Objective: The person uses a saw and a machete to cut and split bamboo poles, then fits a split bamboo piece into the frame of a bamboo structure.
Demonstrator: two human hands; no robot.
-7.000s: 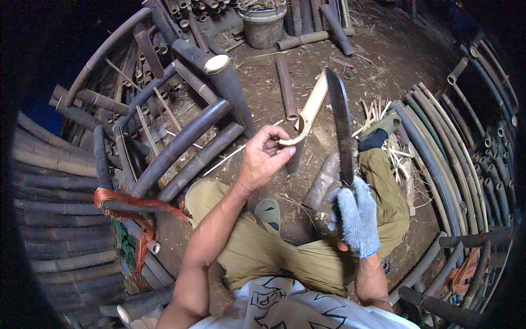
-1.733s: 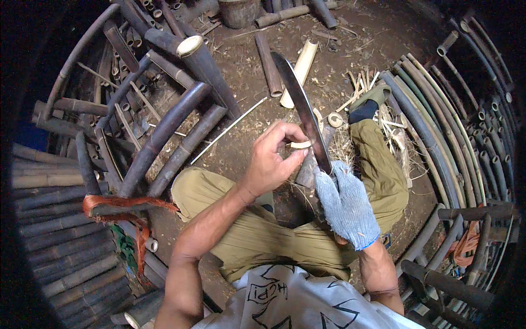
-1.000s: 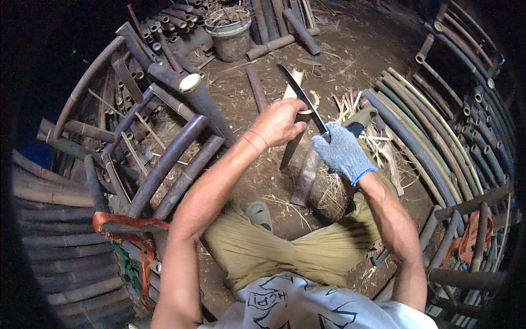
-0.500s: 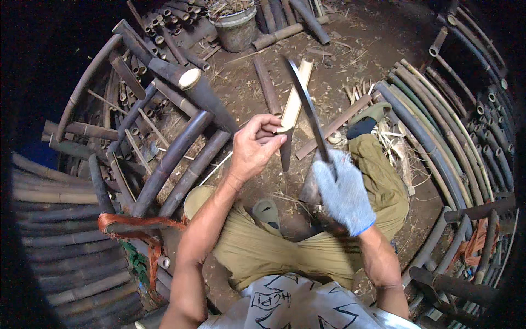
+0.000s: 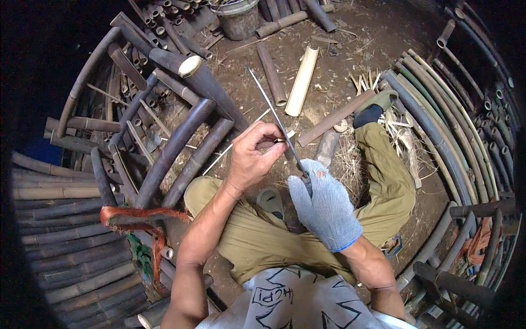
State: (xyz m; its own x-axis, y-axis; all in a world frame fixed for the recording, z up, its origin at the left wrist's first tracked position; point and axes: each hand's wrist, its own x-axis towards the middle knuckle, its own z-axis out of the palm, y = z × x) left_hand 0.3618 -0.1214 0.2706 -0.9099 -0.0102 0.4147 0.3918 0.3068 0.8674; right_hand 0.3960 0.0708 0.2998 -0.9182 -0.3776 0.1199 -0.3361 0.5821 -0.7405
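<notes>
My left hand (image 5: 255, 156) is closed, thumb and fingers pinching a small bamboo piece (image 5: 279, 141), mostly hidden by the fingers and the blade. In my right hand (image 5: 324, 207), which wears a grey knitted glove, is a long knife (image 5: 273, 98). Its dark, narrow-looking blade points away and to the left, crossing just right of my left fingertips, beside the bamboo piece. Whether the edge touches the bamboo, I cannot tell. Beyond both hands a pale split bamboo half (image 5: 301, 82) lies hollow side up on the ground, with a dark bamboo length (image 5: 272, 75) to its left.
A bamboo frame (image 5: 175, 153) stands at the left, above stacked bamboo poles (image 5: 82, 247). Long bent poles (image 5: 438, 126) line the right, near my sandalled foot (image 5: 378, 104). A bucket (image 5: 238, 23) stands at the back. Shavings and a flat strip (image 5: 337, 118) lie on the dirt.
The knife has swung left and lower, its blade now seen nearly edge-on. My right hand has come nearer my left, which still pinches the bamboo piece. The view has shifted slightly.
</notes>
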